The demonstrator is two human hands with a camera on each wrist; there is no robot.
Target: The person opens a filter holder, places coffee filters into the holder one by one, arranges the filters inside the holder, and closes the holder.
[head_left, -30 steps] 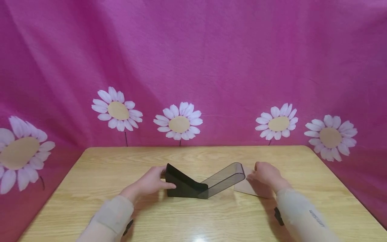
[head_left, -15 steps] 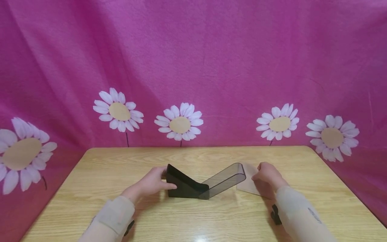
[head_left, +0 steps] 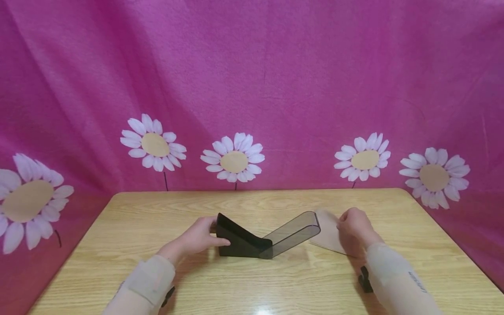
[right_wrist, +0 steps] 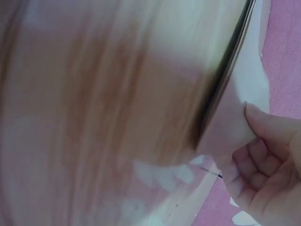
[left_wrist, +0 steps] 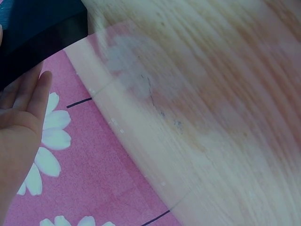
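Note:
A black wedge-shaped case (head_left: 240, 240) stands on the table with its clear smoky lid (head_left: 293, 234) swung out to the right. My left hand (head_left: 197, 236) grips the case's left end, thumb across the near face and fingers behind. In the left wrist view, a corner of the black case (left_wrist: 47, 33) shows above the fingers of that hand (left_wrist: 21, 122). Right of the lid, my right hand (head_left: 354, 225) pinches a thin stack of pale coffee filter papers (head_left: 327, 234) by its edge. The right wrist view shows the thumb on the face of the filter papers (right_wrist: 230, 108) and layered brownish edges.
The light wood table (head_left: 177, 284) has a rounded far edge. Behind it hangs a magenta cloth (head_left: 275, 87) printed with white daisies. Grey bands (head_left: 151, 280) wrap both forearms, with a small black piece under each wrist.
My right hand has shifted slightly to the right with the filter papers, drawing them a little away from the lid. The left hand and the case have stayed in place.

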